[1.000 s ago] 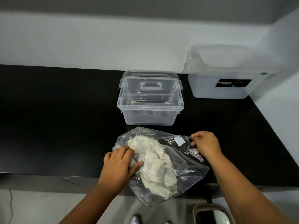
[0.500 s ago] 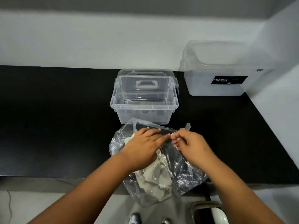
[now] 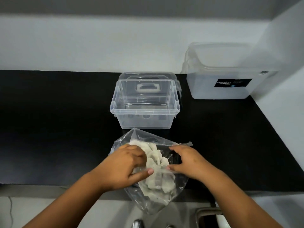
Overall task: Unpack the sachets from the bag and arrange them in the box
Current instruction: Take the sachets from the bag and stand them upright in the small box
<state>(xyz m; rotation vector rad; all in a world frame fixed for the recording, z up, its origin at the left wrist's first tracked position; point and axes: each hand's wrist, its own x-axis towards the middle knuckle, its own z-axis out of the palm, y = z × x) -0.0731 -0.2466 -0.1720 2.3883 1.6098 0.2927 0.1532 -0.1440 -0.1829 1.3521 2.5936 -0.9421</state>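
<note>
**Both hands pulling the bag apart at the counter's front edge**

Half a second ago our fingertips met over the top of the bag (image 3: 148,191); now they have drawn apart, and the white sachets (image 3: 155,163) show between them. The clear bag lies at the front edge of the black counter (image 3: 57,129), its lower end hanging past that edge, and all the sachets are inside it in a loose heap.

Just behind the bag stands the clear box (image 3: 144,111), open and with nothing in it, its lid (image 3: 148,79) propped behind. Well off towards the back right corner sits a larger frosted tub (image 3: 220,74) with a black label.

Our left hand (image 3: 125,167) has its fingers curled over the left side of the bag, gripping the plastic, thumb stretched towards the middle. Our right hand (image 3: 189,162) pinches the plastic on the right side, fingers bent over the film.
</note>
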